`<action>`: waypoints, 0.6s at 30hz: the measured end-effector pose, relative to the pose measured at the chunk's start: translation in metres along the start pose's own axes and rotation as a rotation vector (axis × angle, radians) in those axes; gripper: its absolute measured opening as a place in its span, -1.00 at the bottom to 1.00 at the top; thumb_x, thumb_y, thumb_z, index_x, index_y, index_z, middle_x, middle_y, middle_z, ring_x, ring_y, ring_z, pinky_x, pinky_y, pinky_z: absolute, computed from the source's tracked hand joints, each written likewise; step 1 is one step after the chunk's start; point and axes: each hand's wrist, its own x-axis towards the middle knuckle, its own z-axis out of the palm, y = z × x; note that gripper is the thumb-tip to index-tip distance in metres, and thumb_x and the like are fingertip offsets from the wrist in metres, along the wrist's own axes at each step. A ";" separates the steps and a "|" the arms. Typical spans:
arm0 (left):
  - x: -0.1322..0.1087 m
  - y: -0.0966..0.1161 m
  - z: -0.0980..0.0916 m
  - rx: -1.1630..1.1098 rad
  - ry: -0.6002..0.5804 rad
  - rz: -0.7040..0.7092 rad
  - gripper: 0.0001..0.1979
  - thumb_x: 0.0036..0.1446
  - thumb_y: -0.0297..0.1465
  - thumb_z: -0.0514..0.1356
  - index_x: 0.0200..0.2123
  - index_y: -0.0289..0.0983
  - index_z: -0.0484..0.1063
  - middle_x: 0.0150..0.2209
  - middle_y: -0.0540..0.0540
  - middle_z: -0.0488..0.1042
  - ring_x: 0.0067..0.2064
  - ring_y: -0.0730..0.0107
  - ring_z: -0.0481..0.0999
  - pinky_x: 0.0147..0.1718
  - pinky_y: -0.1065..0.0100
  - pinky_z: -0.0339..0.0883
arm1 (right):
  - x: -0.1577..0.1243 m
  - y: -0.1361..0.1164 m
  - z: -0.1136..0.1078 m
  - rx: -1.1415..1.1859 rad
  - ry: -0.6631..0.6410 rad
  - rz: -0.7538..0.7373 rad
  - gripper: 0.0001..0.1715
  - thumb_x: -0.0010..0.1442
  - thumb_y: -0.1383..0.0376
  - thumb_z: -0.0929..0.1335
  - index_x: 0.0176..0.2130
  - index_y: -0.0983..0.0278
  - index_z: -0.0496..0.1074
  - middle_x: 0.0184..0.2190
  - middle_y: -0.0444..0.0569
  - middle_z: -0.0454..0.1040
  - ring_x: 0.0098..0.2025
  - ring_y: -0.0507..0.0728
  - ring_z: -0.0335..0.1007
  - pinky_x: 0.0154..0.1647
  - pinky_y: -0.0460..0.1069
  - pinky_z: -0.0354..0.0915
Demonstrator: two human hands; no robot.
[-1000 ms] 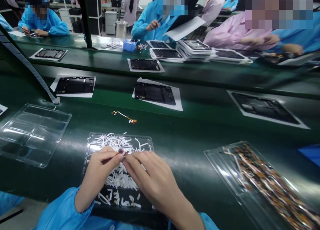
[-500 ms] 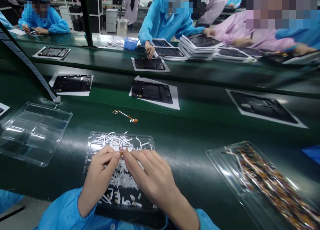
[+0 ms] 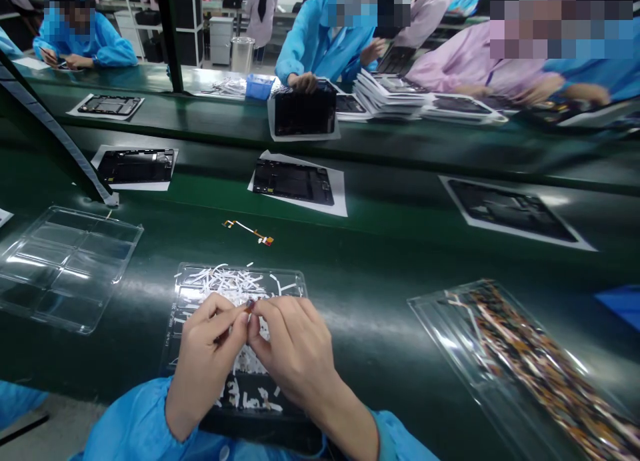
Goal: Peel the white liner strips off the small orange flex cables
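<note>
My left hand (image 3: 207, 354) and my right hand (image 3: 297, 347) meet at the fingertips, both closed in a pinch. Between them is a small orange-and-dark flex cable (image 3: 249, 305), mostly covered by the fingers. Under the hands lies a clear plastic tray (image 3: 173, 334) holding many white strips (image 3: 225, 281), partly hidden by my wrists. Another flex cable (image 3: 245, 229), white with orange ends, rests on the green table beyond the tray.
A clear compartment tray (image 3: 63, 269) lies at left. At right, a clear tray (image 3: 425, 307) holds piled flex cables (image 3: 540, 354). Dark device panels (image 3: 293, 181) on white sheets lie farther along. A slanted post (image 3: 65, 134) stands at left; co-workers (image 3: 320, 41) sit opposite.
My hands have turned slightly and drawn closer around the flex cable. Across the table, a co-worker's hand has tipped a dark panel upright. Panels on the near surface appear shifted slightly left.
</note>
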 end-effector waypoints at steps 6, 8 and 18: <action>0.001 -0.001 -0.016 0.043 -0.027 0.092 -0.77 0.33 -0.45 0.19 -0.35 -0.24 0.62 -0.39 -0.05 0.42 -0.38 0.39 0.41 -0.40 0.39 0.27 | 0.007 0.009 -0.014 0.272 0.033 0.171 -0.82 0.23 0.47 0.24 -0.34 0.20 0.26 -0.47 -0.11 0.38 -0.42 0.12 0.34 -0.43 -0.01 0.25; 0.000 0.000 -0.027 0.041 -0.018 0.091 -0.83 0.31 -0.43 0.24 -0.27 -0.20 0.66 -0.38 -0.04 0.44 -0.36 0.37 0.44 -0.40 0.40 0.28 | 0.008 0.019 -0.023 0.312 0.023 0.178 -0.83 0.21 0.48 0.24 -0.34 0.20 0.25 -0.47 -0.12 0.35 -0.43 0.10 0.33 -0.45 -0.04 0.23; 0.008 0.001 -0.138 0.208 0.276 -0.088 -0.78 0.23 -0.30 0.28 -0.42 -0.24 0.63 -0.47 -0.01 0.51 -0.46 0.40 0.41 -0.47 0.41 0.25 | -0.028 0.079 -0.013 0.316 -0.230 0.051 -0.45 0.51 0.18 0.17 -0.52 0.20 0.29 -0.68 -0.20 0.24 -0.68 0.02 0.19 -0.59 -0.05 0.09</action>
